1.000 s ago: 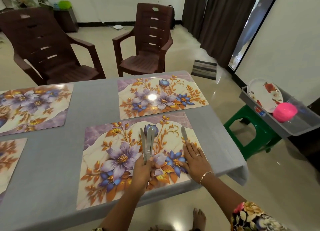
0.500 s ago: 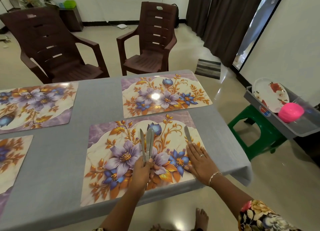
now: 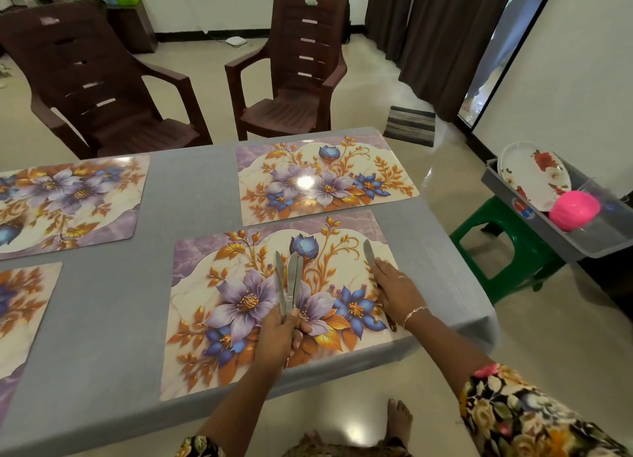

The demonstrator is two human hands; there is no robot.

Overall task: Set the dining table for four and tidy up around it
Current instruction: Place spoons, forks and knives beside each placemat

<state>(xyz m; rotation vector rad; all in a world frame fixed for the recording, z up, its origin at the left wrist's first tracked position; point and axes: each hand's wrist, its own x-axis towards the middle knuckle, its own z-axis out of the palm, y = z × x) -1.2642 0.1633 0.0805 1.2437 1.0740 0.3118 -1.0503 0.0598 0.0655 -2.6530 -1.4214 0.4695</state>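
Slim steel knives (image 3: 289, 283) in left hand (image 3: 277, 333), glossy floral placemat (image 3: 239, 306)

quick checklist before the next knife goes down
1. The laid knife sits on the right side of the near placemat, under the right hand: ok.
2. Its cutting edge faces inward: cannot tell.
3. The left hand grips the spare knives: ok.
4. Three blades show in that bunch: ok.
5. The far placemat lies flat: ok.
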